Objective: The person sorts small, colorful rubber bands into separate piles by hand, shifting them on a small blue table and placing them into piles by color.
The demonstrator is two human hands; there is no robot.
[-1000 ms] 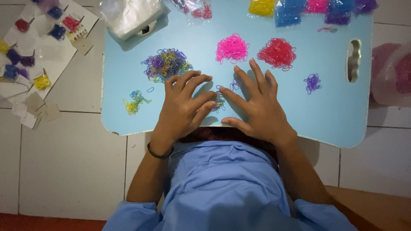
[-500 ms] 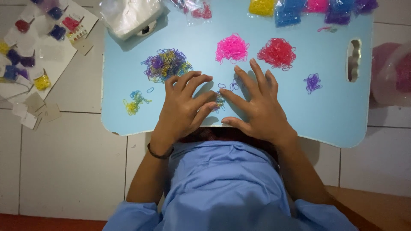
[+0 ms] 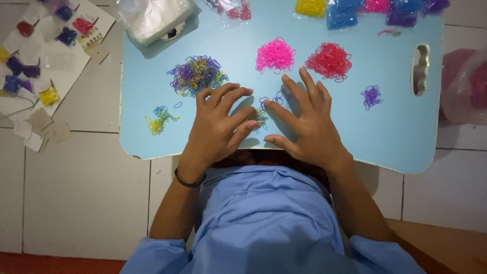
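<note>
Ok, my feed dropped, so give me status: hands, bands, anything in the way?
Left hand and right hand flat, fingers spread, holding nothing. Small mixed bands between the fingertips. Pink pile and red pile lie beyond, apart.

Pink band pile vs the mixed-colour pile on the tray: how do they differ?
The pink pile is one colour; the mixed pile blends purple, yellow and blue bands. The pink pile is compact and dense; the mixed pile spreads wider and looser. The pink pile lies above the right hand; the mixed pile lies up-left of the left hand. Both are heaps of tiny elastic bands lying on the light blue tray, untouched by either hand.
</note>
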